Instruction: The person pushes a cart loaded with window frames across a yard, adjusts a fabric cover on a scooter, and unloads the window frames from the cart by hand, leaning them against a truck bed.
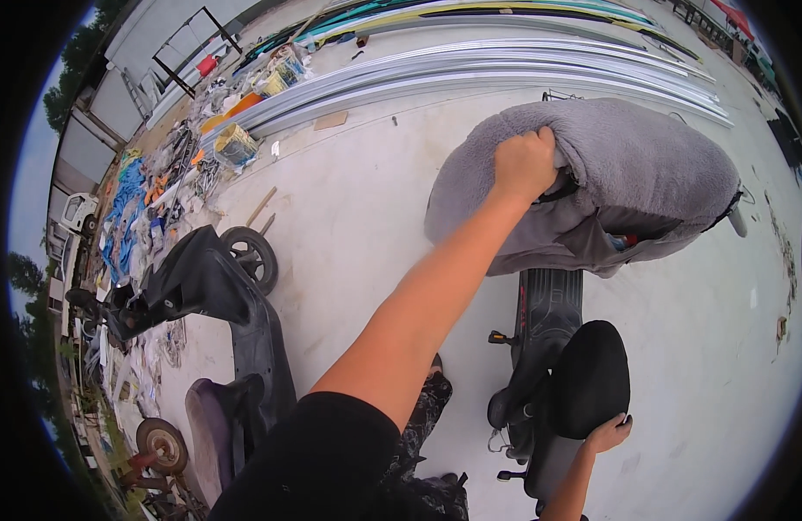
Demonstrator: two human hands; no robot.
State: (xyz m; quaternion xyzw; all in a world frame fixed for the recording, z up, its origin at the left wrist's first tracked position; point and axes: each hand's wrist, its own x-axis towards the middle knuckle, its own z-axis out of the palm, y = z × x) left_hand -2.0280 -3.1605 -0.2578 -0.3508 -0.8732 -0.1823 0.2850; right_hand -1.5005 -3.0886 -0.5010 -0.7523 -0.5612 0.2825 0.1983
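A grey plush windshield quilt (653,165) drapes over the front of an electric scooter, hiding most of its handlebars. My left hand (524,162) is closed in a fist at the quilt's near-left fold, beside a dark gap; whether a handlebar grip lies under the fist is hidden. Inside the quilt's open pocket shows a small red and blue item (624,240). Below it runs the scooter's black footboard (548,300). My right hand (607,431) holds the rear edge of the black scooter seat (592,378), its fingers curled against the rim.
A second black scooter (262,339) with a front wheel (249,259) stands to my left. Long silver metal profiles (505,65) lie across the floor ahead. Rubble, blue sheeting (127,208) and a paint-stained bucket (236,146) pile up at the far left.
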